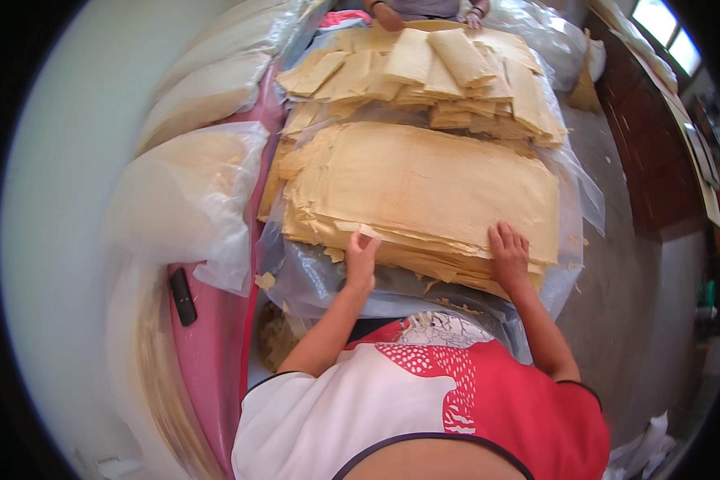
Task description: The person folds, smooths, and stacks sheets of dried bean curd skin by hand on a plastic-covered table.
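A thick stack of thin, pale yellow sheets (pixel 426 186), their material not certain, lies before me with ragged edges. At its near edge, left of the middle, my left hand (pixel 362 255) pinches a small pale flap of a sheet between thumb and fingers. My right hand (pixel 509 255) rests with spread fingers on the stack's near right part. Beyond the stack lie folded bundles of similar sheets (pixel 408 57), piled over one another.
Clear plastic sheeting (pixel 318 279) lies under the stack. Plastic-wrapped bundles (pixel 186 186) and a black handheld object (pixel 183 297) lie on a pink surface (pixel 207 348) at left. A co-worker's hands (pixel 389 17) are at the far side. A broom (pixel 585 87) stands at right.
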The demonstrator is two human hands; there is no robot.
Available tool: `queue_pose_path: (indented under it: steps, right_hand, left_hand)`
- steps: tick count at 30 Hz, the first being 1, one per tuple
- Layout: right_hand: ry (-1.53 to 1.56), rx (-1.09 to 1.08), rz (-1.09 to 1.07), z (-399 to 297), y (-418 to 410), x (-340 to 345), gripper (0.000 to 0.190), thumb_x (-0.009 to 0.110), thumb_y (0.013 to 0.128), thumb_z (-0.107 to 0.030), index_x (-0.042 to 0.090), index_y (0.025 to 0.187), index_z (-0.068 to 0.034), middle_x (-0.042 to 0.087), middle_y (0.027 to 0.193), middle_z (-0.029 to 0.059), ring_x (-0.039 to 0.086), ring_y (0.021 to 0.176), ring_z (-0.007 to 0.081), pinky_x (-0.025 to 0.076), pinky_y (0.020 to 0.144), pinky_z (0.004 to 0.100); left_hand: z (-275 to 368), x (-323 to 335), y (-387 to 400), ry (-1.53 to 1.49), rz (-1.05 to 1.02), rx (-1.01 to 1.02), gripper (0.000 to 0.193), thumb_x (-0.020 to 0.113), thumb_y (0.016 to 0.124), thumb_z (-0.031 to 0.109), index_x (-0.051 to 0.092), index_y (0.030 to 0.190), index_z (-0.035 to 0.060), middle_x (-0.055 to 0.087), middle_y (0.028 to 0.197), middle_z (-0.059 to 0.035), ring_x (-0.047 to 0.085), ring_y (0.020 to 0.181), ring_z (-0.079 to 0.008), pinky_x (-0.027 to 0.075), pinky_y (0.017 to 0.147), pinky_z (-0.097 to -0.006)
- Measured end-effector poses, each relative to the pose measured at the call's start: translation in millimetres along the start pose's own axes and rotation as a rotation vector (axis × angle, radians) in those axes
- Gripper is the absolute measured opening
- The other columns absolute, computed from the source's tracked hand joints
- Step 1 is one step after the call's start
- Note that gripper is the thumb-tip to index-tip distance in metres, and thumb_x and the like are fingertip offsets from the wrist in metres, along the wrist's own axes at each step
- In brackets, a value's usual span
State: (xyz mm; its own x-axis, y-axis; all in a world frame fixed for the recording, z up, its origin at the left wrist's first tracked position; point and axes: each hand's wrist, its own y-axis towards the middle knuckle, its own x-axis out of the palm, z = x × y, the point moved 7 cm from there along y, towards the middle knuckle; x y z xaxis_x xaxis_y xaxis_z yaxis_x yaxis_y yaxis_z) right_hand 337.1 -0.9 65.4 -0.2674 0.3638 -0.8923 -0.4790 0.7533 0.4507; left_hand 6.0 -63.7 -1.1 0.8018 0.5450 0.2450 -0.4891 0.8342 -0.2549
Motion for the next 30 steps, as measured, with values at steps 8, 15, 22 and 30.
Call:
queue_pose_path:
  steps: [8,15,22,30]
  right_hand:
    - [0.033,0.017,-0.012,-5,0,-5,0.041,0.056,0.08,-0.005,0.06,0.121,-0.008,0.059,0.127,0.0127,0.053,0.122,0.0279,0.039,0.098,0.0423]
    - [0.019,0.004,0.024,-8,0,-9,0.039,0.057,0.081,-0.005,0.061,0.12,-0.007,0.06,0.124,0.012,0.054,0.12,0.0281,0.04,0.096,0.0423]
    - [0.049,0.026,0.024,-7,3,-11,0.038,0.056,0.081,-0.006,0.061,0.119,-0.008,0.06,0.123,0.0115,0.055,0.118,0.0278,0.04,0.095,0.0417]
    - [0.04,0.034,0.023,-4,4,-12,0.038,0.057,0.079,-0.007,0.061,0.117,-0.008,0.06,0.123,0.0106,0.056,0.115,0.0271,0.042,0.092,0.0414]
  left_hand:
    - [-31,14,-17,-0.475,0.067,-0.292,0.017,0.061,0.087,0.004,0.054,0.102,0.0054,0.058,0.095,-0.0058,0.06,0.089,-0.0195,0.052,0.085,-0.036]
    - [-36,40,-24,-0.505,0.168,-0.413,0.03,0.065,0.085,0.005,0.045,0.107,0.0092,0.057,0.099,-0.0093,0.06,0.094,-0.0247,0.052,0.085,-0.0433]
    - [-50,51,-37,-0.418,0.086,-0.365,0.032,0.065,0.085,0.008,0.049,0.113,0.0078,0.056,0.111,-0.0092,0.056,0.104,-0.0237,0.046,0.091,-0.0465]
    - [-67,93,-45,-0.651,-0.179,-0.614,0.021,0.064,0.088,0.012,0.057,0.106,0.0055,0.062,0.109,-0.0108,0.059,0.104,-0.0254,0.047,0.096,-0.041]
